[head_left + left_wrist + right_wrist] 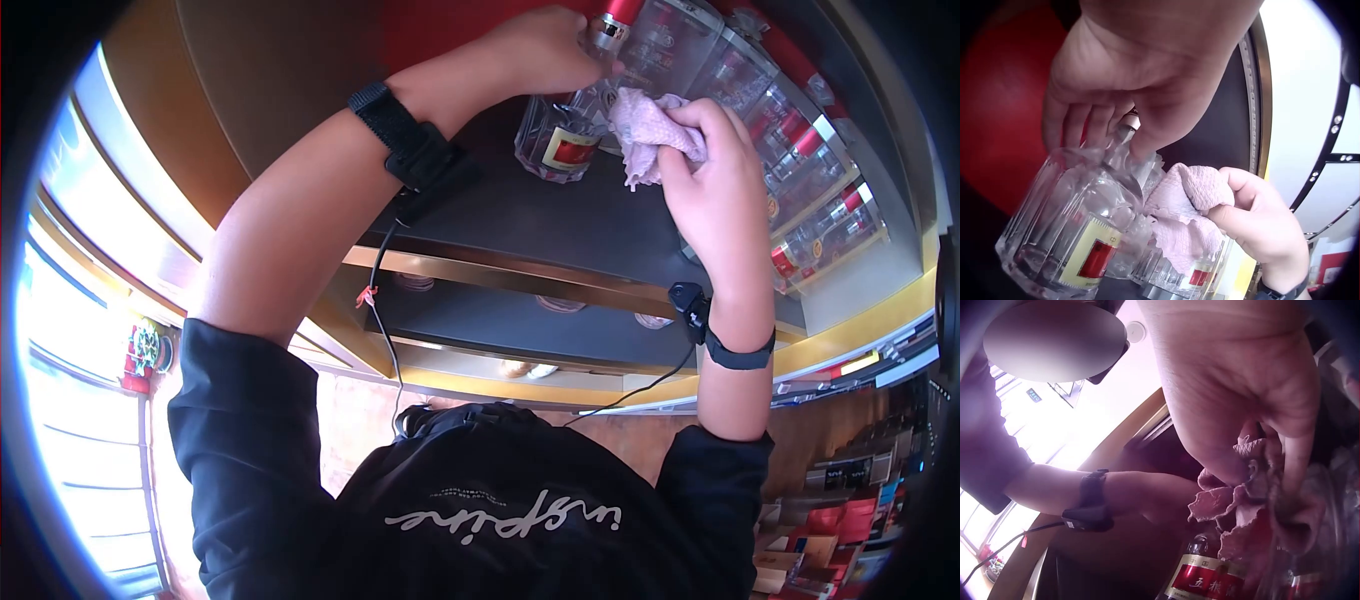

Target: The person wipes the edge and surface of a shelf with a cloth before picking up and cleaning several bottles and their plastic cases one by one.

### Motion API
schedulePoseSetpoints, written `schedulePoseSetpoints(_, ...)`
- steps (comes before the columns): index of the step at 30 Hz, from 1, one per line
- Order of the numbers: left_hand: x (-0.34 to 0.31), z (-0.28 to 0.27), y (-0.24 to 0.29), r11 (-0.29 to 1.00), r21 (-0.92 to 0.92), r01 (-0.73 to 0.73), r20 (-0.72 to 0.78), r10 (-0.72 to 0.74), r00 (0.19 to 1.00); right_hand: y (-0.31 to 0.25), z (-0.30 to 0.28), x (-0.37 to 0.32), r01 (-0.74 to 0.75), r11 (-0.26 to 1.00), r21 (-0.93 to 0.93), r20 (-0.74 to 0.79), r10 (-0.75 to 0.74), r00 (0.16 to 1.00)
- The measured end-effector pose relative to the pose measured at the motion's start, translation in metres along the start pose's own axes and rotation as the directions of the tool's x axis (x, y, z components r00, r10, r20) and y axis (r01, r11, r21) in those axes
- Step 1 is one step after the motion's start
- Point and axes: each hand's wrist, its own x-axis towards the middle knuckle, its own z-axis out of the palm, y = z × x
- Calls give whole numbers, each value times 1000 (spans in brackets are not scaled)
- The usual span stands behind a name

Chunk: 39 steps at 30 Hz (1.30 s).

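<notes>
My left hand (545, 52) grips a clear glass liquor bottle by its neck, just below the red cap (622, 12). The body of this bottle (1054, 231) leans toward the lower left in the left wrist view and bears a cream label with a red square. In my right hand (715, 165) is a crumpled pale pink cloth (645, 130), pinched between thumb and fingers. The cloth (1182, 206) lies right beside the bottle's shoulder, overlapping the glass in the head view. From the right wrist, a red and gold label (1207, 578) shows below the cloth (1210, 503).
More clear bottles with red caps (805, 140) stand in rows along the right side of the dark shelf (640, 230). Below runs a lower shelf with a gold edge (520, 275). Black cables (385, 310) hang from both wrist straps.
</notes>
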Motion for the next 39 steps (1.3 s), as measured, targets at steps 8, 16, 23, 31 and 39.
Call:
schedulePoseSetpoints(8, -9, -18, 5, 988, 106, 109, -3, -109, 994, 9, 5, 1, -85, 996, 27, 38, 84, 996)
schedulePoseSetpoints(16, -17, -12, 2, 999, 21, 30, 11, -30, 999, 14, 21, 18, 24, 1000, -9, -55, -24, 998)
schedulePoseSetpoints(23, -16, -10, -5, 998, 59, -7, -13, 7, 1000, 26, 38, 22, 42, 999, -20, -44, -43, 998)
schedulePoseSetpoints(31, -14, -12, -20, 986, -138, -95, 100, 110, 989, 24, 50, 22, 58, 984, 170, -72, -47, 996)
schedulePoseSetpoints(39, -20, -31, 1, 991, 113, -73, 211, 48, 976, 20, 61, 17, 98, 984, 152, -46, -92, 995)
